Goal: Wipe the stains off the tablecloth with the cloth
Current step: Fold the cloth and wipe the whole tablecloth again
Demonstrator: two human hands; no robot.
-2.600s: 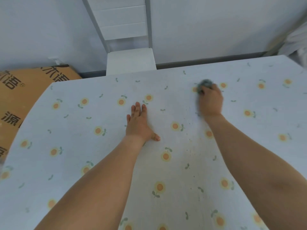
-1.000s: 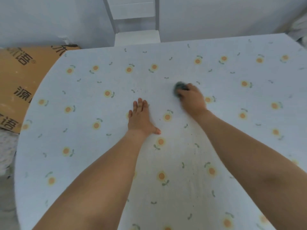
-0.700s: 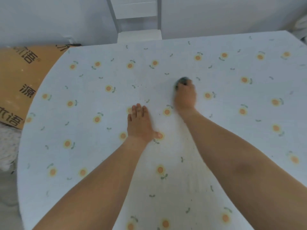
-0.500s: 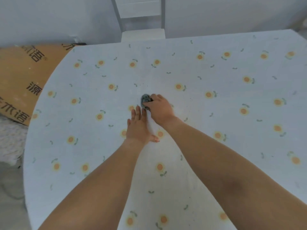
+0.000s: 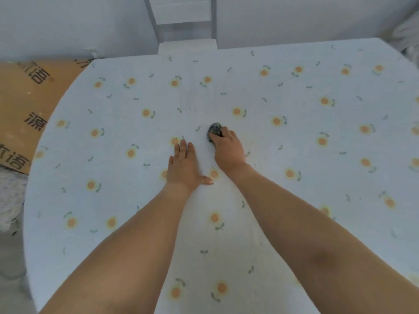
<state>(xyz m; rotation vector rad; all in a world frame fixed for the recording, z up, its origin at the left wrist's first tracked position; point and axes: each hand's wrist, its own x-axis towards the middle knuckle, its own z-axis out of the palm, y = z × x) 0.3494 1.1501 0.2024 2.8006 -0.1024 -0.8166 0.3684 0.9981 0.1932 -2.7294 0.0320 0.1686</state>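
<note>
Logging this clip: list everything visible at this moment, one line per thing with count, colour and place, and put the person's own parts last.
tablecloth: one, pale blue with orange flowers and green leaves, covers the round table that fills most of the view.
dark specks: a few, dark, on the tablecloth just beyond the hands.
cloth: one, dark grey, bunched on the tablecloth near the centre, under the right fingertips.
cardboard: one sheet, brown with black printed characters, at the left beyond the table edge.
chair: one, white, at the far side of the table.
wall: pale grey, behind the table.
left hand: one, lies flat, fingers straight, on the tablecloth.
right hand: one, grips the cloth against the tablecloth.
</note>
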